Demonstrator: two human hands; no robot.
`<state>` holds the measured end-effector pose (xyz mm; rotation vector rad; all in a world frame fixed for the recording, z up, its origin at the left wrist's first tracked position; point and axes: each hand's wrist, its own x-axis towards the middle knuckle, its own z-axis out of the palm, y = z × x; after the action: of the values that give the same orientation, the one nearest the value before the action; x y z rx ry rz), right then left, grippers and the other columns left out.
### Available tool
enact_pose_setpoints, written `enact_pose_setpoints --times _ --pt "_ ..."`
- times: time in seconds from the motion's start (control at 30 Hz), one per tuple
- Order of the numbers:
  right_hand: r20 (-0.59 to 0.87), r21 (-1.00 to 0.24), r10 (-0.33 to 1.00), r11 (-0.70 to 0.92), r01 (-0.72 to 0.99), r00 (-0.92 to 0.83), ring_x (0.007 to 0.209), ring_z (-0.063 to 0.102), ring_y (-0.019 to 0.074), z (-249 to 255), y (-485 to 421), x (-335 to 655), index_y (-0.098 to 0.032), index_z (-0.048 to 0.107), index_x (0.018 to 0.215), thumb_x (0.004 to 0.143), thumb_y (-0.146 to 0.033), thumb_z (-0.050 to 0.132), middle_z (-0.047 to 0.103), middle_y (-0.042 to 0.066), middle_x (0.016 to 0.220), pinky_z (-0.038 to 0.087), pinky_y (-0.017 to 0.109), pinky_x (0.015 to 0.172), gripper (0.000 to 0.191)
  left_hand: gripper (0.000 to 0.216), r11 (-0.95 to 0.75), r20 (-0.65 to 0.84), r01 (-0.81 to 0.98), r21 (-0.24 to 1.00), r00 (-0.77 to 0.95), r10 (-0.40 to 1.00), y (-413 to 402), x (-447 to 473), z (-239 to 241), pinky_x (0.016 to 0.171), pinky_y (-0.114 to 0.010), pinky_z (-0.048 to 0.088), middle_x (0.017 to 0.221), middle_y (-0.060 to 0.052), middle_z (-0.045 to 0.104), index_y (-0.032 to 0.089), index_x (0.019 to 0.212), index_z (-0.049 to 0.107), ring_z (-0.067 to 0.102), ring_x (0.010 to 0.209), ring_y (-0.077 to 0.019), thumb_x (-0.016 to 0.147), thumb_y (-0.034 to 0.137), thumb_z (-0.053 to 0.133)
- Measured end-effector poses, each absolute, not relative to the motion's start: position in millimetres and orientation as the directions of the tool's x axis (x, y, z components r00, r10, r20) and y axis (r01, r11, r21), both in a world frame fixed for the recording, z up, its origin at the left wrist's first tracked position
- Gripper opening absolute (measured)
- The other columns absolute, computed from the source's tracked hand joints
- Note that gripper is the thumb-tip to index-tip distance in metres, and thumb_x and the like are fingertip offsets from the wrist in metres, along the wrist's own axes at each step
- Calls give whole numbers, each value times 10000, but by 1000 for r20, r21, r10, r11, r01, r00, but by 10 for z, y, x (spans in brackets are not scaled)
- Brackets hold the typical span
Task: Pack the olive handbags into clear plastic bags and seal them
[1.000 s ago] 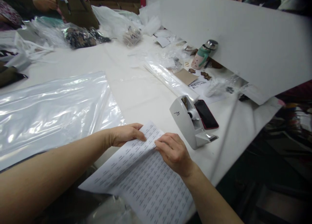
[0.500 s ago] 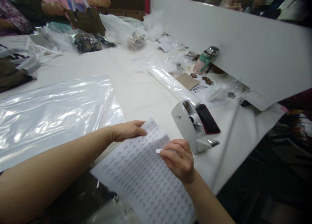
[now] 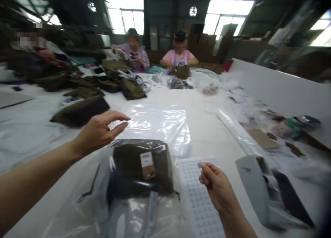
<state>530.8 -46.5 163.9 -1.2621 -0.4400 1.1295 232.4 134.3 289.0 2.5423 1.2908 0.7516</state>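
My left hand [image 3: 103, 129] hovers over the near table with thumb and fingers apart, holding nothing. Below it lies an olive bag [image 3: 129, 162] inside a clear plastic bag [image 3: 74, 210]; a white and brown tag [image 3: 148, 165] shows on its front. To the right of the bag a sheet of printed labels [image 3: 198, 193] lies flat. My right hand [image 3: 216, 184] is above this sheet, thumb and finger pinched on a small white sticker [image 3: 200, 165]. Flat clear plastic bags [image 3: 157, 124] lie beyond the wrapped bag.
A grey tape dispenser [image 3: 254, 189] stands at the right beside a dark phone [image 3: 292, 196]. Behind them are a green and pink flask [image 3: 289, 127] and a white partition [image 3: 279, 82]. Olive bags [image 3: 82, 108] are heaped at the left. Several people sit across the table.
My view has swung up and left. My left hand has let go of the label sheet, which is now on the table. The wrapped bag has come into full view. My right hand still pinches the sticker.
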Motion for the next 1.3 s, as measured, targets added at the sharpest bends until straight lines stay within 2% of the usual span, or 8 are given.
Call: enact_pose_setpoints --times 0.07,0.17,0.27,0.37,0.57,0.9,1.2,1.3 --pt "-298 -906 898 -158 -393 325 384 275 53 1752 -237 5032 -158 627 697 612 -436 773 373 -81 438 284 209 402 325 264 -561 374 741 370 434 820 1150 1788 2760 841 -284 466 959 -49 649 217 939 627 581 908 -192 834 415 489" --pt "-244 -942 959 -199 -271 145 367 313 50 1981 151 4514 -148 631 697 623 -452 752 408 -74 439 253 203 389 335 228 -617 369 712 336 503 782 841 1322 2406 863 -298 452 926 -62 649 196 922 635 566 927 -187 872 335 461" --pt "-212 -971 976 -216 -103 -44 377 372 57 2186 562 3943 -142 627 660 623 -430 728 450 -62 458 281 201 395 308 220 -698 398 666 264 584 708 588 1222 2069 910 -354 427 1005 -72 641 207 1017 626 551 974 -200 877 277 471" --pt "-295 -955 946 -288 70 -135 370 380 56 2253 942 3446 -159 618 658 626 -385 698 449 -73 460 338 203 409 242 248 -753 454 629 192 624 636 453 1295 1841 965 -427 381 1113 -78 620 221 1083 604 522 1066 -243 858 259 507" --pt "-435 -871 897 -396 290 -80 393 348 62 2079 1380 3034 -163 615 656 628 -288 684 382 -83 435 393 209 423 145 292 -720 437 659 218 594 676 433 1416 1471 993 -485 329 1076 -68 633 215 999 613 517 1092 -284 772 399 628" --pt "-511 -770 860 -449 454 -17 443 376 77 1971 1569 2937 -169 635 656 642 -279 695 424 -56 488 353 192 393 125 283 -732 577 639 237 513 635 486 1401 1195 1031 -416 202 1055 -17 634 224 974 606 504 1087 -222 817 455 559" --pt "-362 -680 921 -365 636 141 519 512 153 1817 1521 2664 -172 591 665 629 -310 706 517 -16 557 409 259 465 183 243 -713 554 649 263 504 663 476 1481 1167 1008 -454 265 1019 -36 644 223 947 621 515 1074 -252 810 417 571" --pt "-260 -624 939 -340 704 223 688 573 218 1873 1481 2671 -155 580 870 572 -317 755 581 28 696 440 302 592 382 235 -736 567 623 264 517 641 437 1379 1232 975 -447 346 1065 -27 638 253 970 623 521 1083 -263 779 390 608"
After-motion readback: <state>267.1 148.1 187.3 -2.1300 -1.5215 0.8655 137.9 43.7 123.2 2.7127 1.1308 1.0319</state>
